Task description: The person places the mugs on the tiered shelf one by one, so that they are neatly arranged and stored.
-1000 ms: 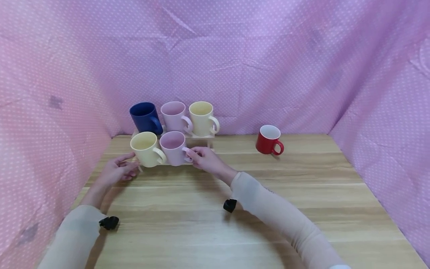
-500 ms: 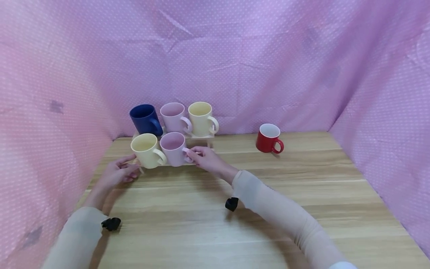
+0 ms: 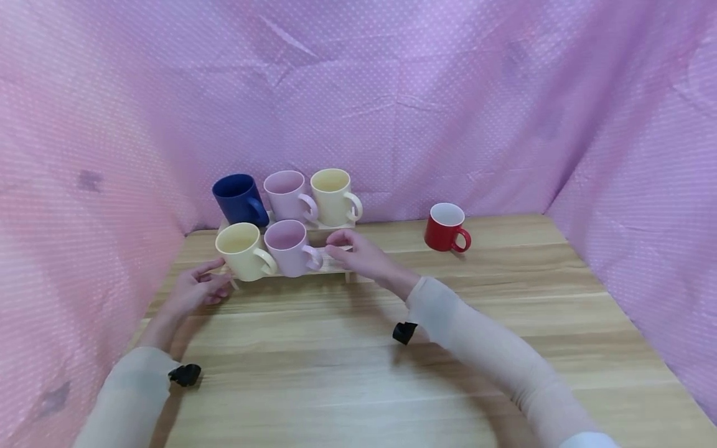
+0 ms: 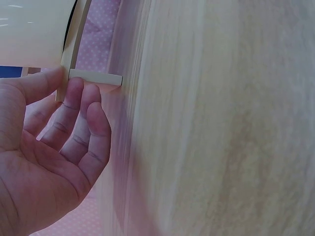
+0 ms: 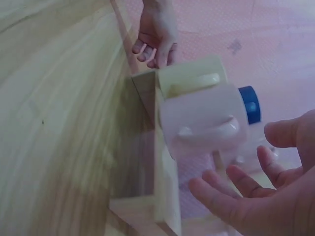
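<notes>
A two-tier wooden rack (image 3: 336, 266) carries several mugs. On its lower tier stand a yellow mug (image 3: 239, 254) at the left and a pink mug (image 3: 291, 252) beside it. Behind them, on the upper tier, are a dark blue mug (image 3: 241, 200), a second pink mug (image 3: 285, 196) and a second yellow mug (image 3: 332, 198). My left hand (image 3: 196, 289) pinches the left end of the lower board (image 4: 69, 54) between thumb and fingers. Just right of the front pink mug's handle, my right hand (image 3: 361, 254) holds nothing, its fingers (image 5: 211, 191) spread apart from the thumb.
A red mug (image 3: 444, 229) with a white inside stands on the wooden table (image 3: 313, 367), right of the rack. Pink dotted cloth (image 3: 381, 112) hangs behind the table and along both sides.
My right hand has let go of the front pink mug's handle and drawn back to the right, uncovering the lower board's right part. The left hand stays at the rack's left end.
</notes>
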Demonstrator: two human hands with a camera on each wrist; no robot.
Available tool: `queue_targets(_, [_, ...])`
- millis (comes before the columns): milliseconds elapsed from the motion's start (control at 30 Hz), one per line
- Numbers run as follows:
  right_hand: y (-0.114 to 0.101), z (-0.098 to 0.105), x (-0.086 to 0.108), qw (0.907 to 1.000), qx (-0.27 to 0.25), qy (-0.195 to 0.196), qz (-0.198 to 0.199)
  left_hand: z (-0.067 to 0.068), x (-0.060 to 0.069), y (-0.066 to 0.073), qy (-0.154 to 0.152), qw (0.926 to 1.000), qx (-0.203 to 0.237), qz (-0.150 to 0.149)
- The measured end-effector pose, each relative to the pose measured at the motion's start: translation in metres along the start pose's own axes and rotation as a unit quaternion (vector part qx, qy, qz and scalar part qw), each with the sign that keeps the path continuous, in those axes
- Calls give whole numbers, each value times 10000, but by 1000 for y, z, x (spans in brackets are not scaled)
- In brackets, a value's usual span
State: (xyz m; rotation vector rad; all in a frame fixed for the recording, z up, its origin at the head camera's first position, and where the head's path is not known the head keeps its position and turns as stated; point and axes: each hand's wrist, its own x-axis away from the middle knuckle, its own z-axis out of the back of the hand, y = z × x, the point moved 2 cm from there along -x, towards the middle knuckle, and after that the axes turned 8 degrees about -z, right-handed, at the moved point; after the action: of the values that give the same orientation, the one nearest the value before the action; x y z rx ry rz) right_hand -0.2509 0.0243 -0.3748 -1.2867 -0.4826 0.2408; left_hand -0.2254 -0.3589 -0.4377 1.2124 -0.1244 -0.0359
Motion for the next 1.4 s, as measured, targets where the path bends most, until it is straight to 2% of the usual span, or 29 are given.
queue_targets(100, [-1, 16, 7, 9999, 6, -57, 84, 3, 2, 2, 50, 10000, -68, -10])
queue_targets(200, [0, 36, 17, 9996, 115, 110, 250, 5, 3, 3, 34, 9999, -159, 15])
queue_targets(400, [17, 85, 43, 9931, 533, 906, 516, 1, -1, 3, -25, 9999, -162, -42])
queue_targets(467, [26, 100, 51, 9890, 494, 1219, 670, -1, -1, 3, -7, 9999, -151, -31])
queue_targets(567, [41, 122, 60, 9781, 221, 1749, 1103, -3, -2, 3, 17, 9999, -165, -21])
queue_targets(667, [53, 143, 71, 9619, -124, 2297, 1478, -5, -3, 3, -7, 9999, -167, -24])
queue_targets(800, [65, 167, 85, 9406, -256, 2966, 1634, -7, -5, 3, -31, 9999, -158, -11])
queue_targets(900, [72, 182, 93, 9353, -168, 3183, 1538, -8, -7, 4, -38, 9999, -160, -15])
queue_targets(1000, [80, 192, 96, 9391, -53, 3152, 1364, -9, -9, 5, -40, 9998, -186, -42])
queue_targets(1167, [93, 204, 96, 9539, 13, 2856, 920, -9, -12, 5, -55, 9998, -203, -50])
queue_targets(1400, [111, 204, 76, 9791, 299, 2010, -92, -2, -3, 0, 14, 9998, -209, 29])
